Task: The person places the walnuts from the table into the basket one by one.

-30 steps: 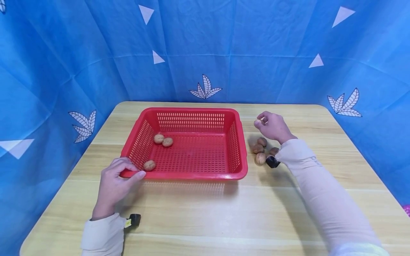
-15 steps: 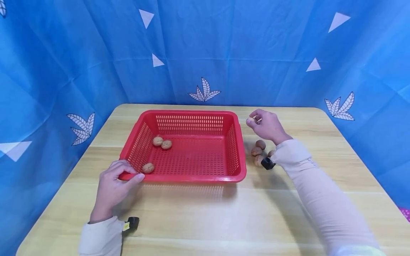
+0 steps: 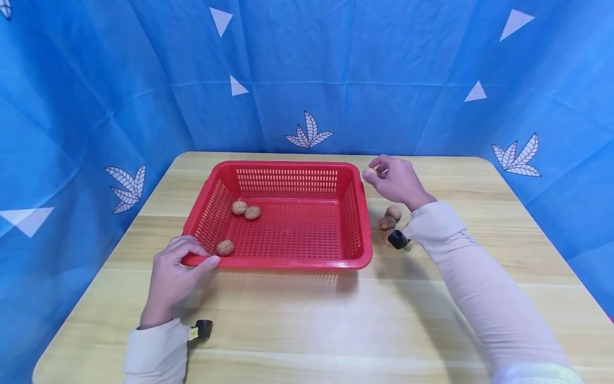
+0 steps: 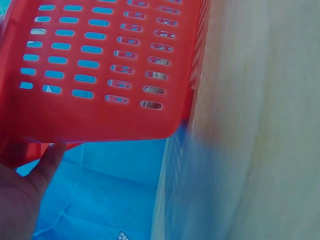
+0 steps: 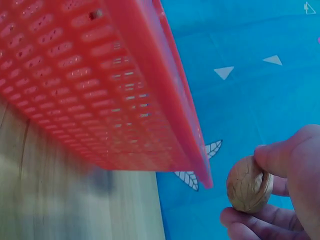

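A red plastic basket with slotted walls stands on the table. My left hand grips its near left corner, thumb over the rim; the left wrist view shows that thumb against the basket's underside edge. Inside lie a walnut near the left hand and two more walnuts side by side. My right hand is raised just off the basket's right rim and pinches a walnut between thumb and fingers, plainest in the right wrist view.
A small heap of walnuts lies on the wooden table right of the basket, partly hidden by the black wrist camera and sleeve. Behind the table hangs a blue patterned cloth.
My right hand has moved left with the pinched walnut, from above the heap to the basket's right rim. The left hand keeps its grip; the walnuts in the basket have not moved.
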Tool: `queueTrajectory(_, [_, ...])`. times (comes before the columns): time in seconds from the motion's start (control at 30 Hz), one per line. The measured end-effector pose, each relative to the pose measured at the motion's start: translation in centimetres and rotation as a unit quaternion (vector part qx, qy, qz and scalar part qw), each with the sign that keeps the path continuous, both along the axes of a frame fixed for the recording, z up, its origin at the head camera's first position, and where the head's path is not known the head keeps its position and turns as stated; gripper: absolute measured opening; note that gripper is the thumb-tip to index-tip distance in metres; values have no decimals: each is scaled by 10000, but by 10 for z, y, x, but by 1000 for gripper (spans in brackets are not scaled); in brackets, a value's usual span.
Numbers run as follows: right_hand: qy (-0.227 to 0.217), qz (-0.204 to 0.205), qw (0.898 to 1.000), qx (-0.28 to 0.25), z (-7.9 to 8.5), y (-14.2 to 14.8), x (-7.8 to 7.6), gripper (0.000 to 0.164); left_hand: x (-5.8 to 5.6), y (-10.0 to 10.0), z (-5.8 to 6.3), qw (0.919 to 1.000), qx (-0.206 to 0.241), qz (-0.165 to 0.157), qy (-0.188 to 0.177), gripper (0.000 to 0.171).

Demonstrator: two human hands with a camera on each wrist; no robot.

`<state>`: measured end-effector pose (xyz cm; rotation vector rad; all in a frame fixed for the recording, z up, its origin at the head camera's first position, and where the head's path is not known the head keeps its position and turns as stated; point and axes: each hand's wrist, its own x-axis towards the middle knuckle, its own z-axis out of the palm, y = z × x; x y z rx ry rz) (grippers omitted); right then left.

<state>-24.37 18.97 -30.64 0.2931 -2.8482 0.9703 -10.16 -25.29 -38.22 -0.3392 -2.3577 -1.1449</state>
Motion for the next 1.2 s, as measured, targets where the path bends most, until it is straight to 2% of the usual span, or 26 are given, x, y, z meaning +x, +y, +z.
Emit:
queueTrajectory(0.27, [-202,54,9998,-8,7,-13,0,36,-2,0,-2,10000,32,-51,78,21])
queueTrajectory(1.2, [-181,576,9981,-83,14,-61,0,30,-2,-1,-4,10000,23,-11,58,20])
